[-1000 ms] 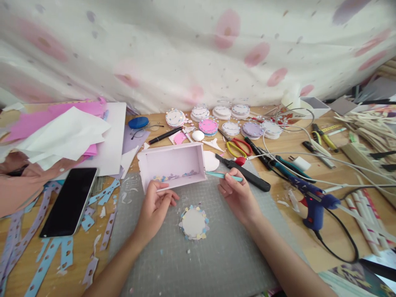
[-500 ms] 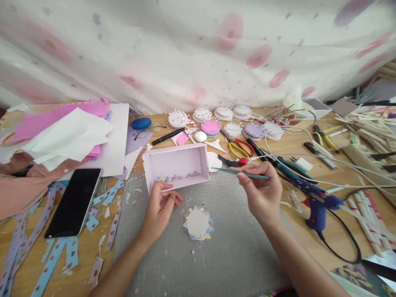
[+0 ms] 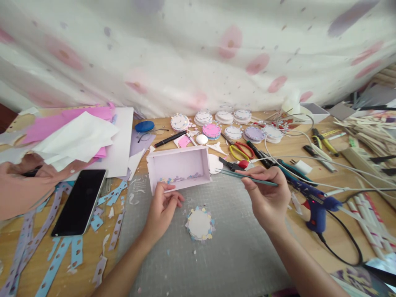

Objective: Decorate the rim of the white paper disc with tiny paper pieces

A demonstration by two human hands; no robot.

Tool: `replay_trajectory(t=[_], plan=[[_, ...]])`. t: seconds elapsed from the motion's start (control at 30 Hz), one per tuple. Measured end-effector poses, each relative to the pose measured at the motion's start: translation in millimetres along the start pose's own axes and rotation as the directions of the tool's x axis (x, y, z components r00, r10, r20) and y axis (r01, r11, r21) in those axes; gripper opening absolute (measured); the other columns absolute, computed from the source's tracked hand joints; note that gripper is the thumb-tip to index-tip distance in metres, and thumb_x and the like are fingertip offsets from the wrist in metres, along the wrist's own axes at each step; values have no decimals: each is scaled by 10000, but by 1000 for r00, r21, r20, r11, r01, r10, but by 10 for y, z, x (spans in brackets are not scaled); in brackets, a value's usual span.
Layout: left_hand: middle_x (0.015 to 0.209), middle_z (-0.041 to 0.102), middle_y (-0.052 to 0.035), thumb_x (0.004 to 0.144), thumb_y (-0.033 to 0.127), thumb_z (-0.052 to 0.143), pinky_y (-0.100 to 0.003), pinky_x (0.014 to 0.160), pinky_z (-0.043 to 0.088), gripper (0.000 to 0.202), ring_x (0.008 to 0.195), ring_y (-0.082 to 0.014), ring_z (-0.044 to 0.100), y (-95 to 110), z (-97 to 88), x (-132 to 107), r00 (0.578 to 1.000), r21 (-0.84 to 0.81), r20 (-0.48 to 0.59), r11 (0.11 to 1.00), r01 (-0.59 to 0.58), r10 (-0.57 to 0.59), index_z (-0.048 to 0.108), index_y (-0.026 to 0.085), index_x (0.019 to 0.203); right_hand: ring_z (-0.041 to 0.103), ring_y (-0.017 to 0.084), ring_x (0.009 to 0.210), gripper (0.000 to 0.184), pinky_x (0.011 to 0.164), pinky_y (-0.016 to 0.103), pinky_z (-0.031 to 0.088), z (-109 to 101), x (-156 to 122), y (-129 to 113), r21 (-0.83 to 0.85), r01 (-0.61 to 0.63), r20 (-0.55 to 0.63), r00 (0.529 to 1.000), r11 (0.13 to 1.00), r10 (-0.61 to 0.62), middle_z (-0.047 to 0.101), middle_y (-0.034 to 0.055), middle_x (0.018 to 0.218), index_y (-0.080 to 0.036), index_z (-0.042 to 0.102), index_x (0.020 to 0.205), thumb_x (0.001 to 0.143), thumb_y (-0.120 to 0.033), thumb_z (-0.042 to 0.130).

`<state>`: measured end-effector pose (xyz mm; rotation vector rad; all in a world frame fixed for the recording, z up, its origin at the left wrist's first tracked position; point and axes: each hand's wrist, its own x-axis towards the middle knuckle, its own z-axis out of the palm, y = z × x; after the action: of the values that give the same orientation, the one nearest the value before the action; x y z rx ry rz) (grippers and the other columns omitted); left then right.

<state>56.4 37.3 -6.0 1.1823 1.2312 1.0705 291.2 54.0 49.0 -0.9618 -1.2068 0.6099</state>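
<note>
In the head view, my right hand (image 3: pixel 272 198) is closed around a pair of teal tweezers (image 3: pixel 250 177). Their thin tips are slightly apart, just right of the box, with nothing I can make out between them. My left hand (image 3: pixel 162 212) has its fingers curled at the near left rim of a pale lilac paper box (image 3: pixel 182 163), holding it. Small blue, lilac and yellow paper pieces (image 3: pixel 185 178) lie along the near inner side of the box. Below it, a round white paper disc (image 3: pixel 199 223) edged with small coloured pieces lies flat on the grey cutting mat (image 3: pixel 235 255).
Several decorated round discs (image 3: pixel 212 131) stand in rows behind the box. A phone (image 3: pixel 78 202) and cut paper strips (image 3: pixel 57 264) lie left. On the right are a blue glue gun (image 3: pixel 317 210), a white cable (image 3: pixel 309 160), pliers (image 3: pixel 324 142) and markers (image 3: pixel 369 222).
The view has shifted a little. My right hand has drawn slightly right and down with the tweezers, whose tips now show a gap. My left hand remains at the box.
</note>
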Motion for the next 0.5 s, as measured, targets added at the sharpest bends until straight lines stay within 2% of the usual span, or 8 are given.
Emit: replay_trajectory(t=[0.5], plan=[[755,657,24,900,262,501,-277,667,465,155,646,-123,582,-3,-2,11,1000,8,-6,1000,-8,8,383,230,995,700,194,791,201,732,346,552,-46,-45,25,-14,-19,-15,1000,1000,19,626,1,763,-209,504,776,797,-159,698]])
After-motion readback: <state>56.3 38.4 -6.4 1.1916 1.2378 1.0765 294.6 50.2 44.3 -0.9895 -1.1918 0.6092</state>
